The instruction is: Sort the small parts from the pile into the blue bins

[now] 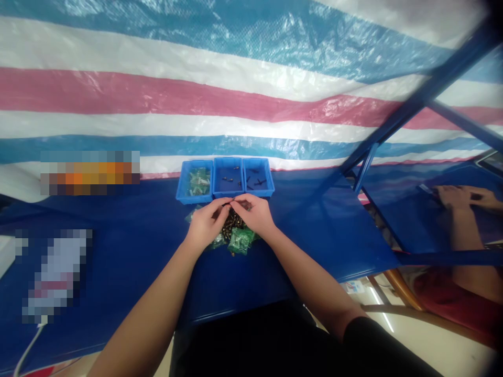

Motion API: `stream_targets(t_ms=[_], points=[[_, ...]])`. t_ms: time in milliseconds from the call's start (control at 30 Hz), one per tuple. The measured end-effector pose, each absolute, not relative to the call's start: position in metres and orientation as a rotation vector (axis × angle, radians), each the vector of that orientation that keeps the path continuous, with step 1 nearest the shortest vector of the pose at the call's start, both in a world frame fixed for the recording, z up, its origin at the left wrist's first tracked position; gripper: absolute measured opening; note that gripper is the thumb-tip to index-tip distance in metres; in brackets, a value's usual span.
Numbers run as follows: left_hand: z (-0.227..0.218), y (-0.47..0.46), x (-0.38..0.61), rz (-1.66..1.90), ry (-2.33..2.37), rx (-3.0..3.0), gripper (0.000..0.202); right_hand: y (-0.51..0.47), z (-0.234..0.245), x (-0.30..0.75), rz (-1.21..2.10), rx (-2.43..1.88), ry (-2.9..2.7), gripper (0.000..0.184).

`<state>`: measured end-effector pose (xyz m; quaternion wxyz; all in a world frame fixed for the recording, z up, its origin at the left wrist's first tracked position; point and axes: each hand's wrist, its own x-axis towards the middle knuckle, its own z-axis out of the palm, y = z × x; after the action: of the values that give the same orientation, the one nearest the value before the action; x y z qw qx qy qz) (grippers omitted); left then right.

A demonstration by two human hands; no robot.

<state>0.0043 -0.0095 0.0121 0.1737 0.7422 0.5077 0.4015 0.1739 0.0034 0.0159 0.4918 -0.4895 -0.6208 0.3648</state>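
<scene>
My left hand [207, 222] and my right hand [255, 212] meet fingertip to fingertip above a pile of small dark and brassy metal parts [231, 226], which look like screws. Both are closed in a pinch; whatever lies between the fingertips is too small to name. Green-tinted plastic bags [240, 241] of small parts lie around the pile's near side. Just beyond my hands stand three blue bins in a row. The left bin [194, 199] holds bagged pale parts, while the middle bin [226, 175] and the right bin [259, 175] hold a few small dark pieces.
A blue table [314, 230] carries everything, backed by a striped plastic sheet [236, 73]. Blue metal bars [393, 125] rise at the right. Beyond them, another person's hands [463, 196] rest over a blue surface. Blurred-out items and a white cable [27, 345] lie left.
</scene>
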Motion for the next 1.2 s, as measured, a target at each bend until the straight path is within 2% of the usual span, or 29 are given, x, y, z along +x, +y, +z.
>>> stream_targets(t_ms=[300, 800, 1200], points=[[0.0103, -0.0080, 0.0023, 1.131, 1.525, 2.120, 0.028, 0.0059, 0.0171, 0.1769, 1.129, -1.153, -1.461, 0.029], [0.0160, -0.0100, 0.0040, 1.132, 1.607, 1.995, 0.032, 0.0093, 0.0151, 0.1775, 1.167, -1.071, -1.377, 0.025], [0.0152, -0.0111, 0.0030, 1.122, 1.594, 2.014, 0.033, 0.0078, 0.0177, 0.1782, 1.074, -1.122, -1.408, 0.021]])
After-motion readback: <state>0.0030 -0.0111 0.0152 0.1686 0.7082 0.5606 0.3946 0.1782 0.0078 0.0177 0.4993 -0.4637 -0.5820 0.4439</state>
